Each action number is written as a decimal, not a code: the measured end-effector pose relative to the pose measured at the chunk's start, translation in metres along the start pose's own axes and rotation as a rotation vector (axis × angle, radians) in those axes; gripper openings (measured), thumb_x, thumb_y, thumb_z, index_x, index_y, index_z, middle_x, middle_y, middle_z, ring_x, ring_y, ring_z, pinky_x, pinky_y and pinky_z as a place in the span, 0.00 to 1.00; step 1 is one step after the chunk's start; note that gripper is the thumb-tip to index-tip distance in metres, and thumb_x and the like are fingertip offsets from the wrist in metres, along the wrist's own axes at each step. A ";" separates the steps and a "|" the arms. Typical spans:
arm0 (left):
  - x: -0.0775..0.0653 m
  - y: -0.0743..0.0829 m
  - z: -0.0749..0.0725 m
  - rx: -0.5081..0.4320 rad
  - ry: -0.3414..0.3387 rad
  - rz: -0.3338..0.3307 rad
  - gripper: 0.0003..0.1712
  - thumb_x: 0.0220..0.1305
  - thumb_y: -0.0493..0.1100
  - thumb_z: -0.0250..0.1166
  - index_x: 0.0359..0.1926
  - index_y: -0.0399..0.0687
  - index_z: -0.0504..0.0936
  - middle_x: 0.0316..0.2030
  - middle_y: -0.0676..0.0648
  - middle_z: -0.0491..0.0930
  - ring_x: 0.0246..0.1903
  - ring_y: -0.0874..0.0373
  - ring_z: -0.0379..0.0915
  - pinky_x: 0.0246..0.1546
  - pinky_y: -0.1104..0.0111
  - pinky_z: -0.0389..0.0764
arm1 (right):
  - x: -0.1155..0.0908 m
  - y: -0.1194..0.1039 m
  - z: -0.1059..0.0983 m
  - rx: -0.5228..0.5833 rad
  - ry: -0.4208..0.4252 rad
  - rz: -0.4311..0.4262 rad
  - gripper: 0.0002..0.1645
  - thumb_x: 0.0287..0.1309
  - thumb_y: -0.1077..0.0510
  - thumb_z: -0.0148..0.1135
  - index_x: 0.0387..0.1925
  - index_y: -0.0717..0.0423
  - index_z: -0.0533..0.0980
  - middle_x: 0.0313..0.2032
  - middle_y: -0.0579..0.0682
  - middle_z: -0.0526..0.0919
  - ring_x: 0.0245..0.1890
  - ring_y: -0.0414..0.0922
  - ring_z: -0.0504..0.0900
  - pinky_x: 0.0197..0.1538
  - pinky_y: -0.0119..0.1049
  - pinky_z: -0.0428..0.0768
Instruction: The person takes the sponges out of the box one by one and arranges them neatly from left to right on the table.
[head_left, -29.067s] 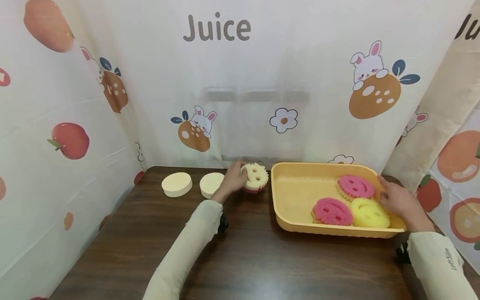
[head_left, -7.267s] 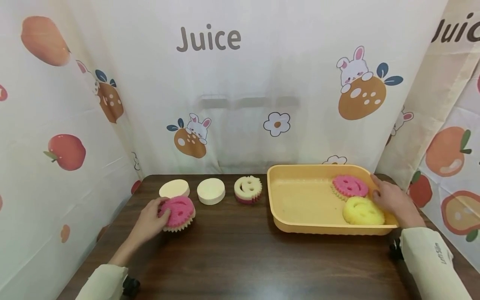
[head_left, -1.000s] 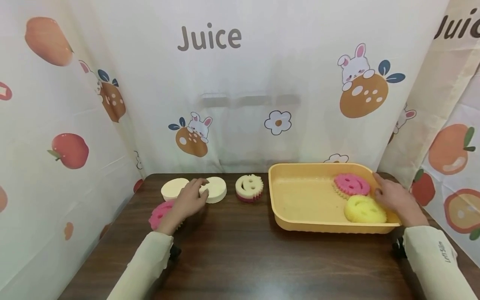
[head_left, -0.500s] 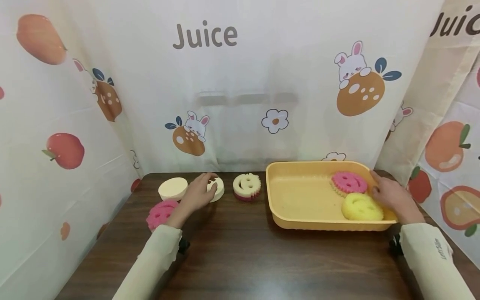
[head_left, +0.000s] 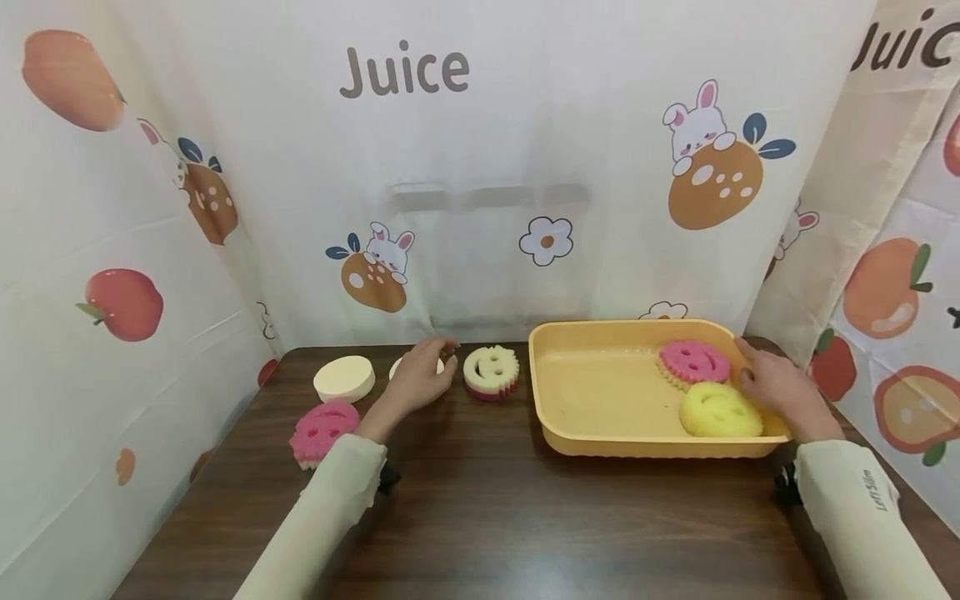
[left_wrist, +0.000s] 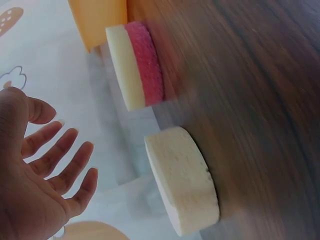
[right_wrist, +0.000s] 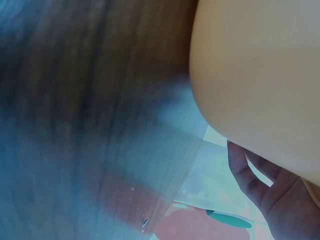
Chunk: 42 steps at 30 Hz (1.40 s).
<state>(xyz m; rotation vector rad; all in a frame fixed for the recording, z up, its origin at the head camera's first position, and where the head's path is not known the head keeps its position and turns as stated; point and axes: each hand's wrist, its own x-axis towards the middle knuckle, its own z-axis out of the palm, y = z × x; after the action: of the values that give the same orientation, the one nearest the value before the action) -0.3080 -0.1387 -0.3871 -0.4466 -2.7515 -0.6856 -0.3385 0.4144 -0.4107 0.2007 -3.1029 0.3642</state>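
My left hand (head_left: 420,379), fingers loosely bent and apart, hovers over the second cream round sponge (head_left: 395,367) and partly hides it. In the left wrist view nothing is between its fingers (left_wrist: 65,155). Just to its right lies a smiley sponge (head_left: 491,371), cream side up and pink below. A pink smiley sponge (head_left: 322,429) sits in front of the first cream round sponge (head_left: 343,377). My right hand (head_left: 783,392) grips the right rim of the yellow tray (head_left: 592,396), thumb on the inner side. Inside are a pink smiley sponge (head_left: 696,361) and a yellow one (head_left: 720,410).
The dark wooden table (head_left: 510,517) extends in front of the tray and the sponges. A printed curtain (head_left: 480,142) hangs right behind the table's back edge, with more curtain at both sides.
My left hand has moved right across the second cream round sponge, toward the cream-topped smiley sponge. The pink sponge it held several seconds ago now rests on the table. My right hand stays on the tray.
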 end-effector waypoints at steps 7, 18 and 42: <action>0.011 0.012 0.007 -0.042 -0.013 0.026 0.21 0.72 0.46 0.53 0.59 0.43 0.77 0.53 0.44 0.81 0.53 0.48 0.77 0.55 0.53 0.78 | 0.001 0.000 0.001 0.008 0.021 -0.016 0.41 0.64 0.59 0.49 0.73 0.72 0.50 0.55 0.80 0.70 0.36 0.58 0.74 0.41 0.56 0.75; 0.029 0.031 0.012 -0.086 -0.038 0.070 0.19 0.73 0.46 0.51 0.58 0.44 0.77 0.55 0.44 0.80 0.55 0.49 0.78 0.55 0.56 0.79 | 0.003 -0.002 -0.001 0.006 0.021 -0.008 0.41 0.64 0.60 0.49 0.74 0.70 0.49 0.55 0.79 0.71 0.36 0.58 0.74 0.41 0.56 0.75; 0.065 0.083 0.022 -0.074 -0.071 0.194 0.19 0.73 0.45 0.52 0.59 0.43 0.76 0.56 0.46 0.79 0.53 0.52 0.77 0.54 0.60 0.80 | 0.000 -0.001 0.000 0.006 0.026 0.012 0.41 0.64 0.59 0.48 0.74 0.69 0.50 0.60 0.80 0.67 0.41 0.62 0.75 0.46 0.62 0.75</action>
<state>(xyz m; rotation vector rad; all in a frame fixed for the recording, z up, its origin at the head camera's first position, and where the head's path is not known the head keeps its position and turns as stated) -0.3423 -0.0435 -0.3507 -0.7565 -2.7067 -0.7358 -0.3384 0.4131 -0.4107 0.1766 -3.0795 0.3732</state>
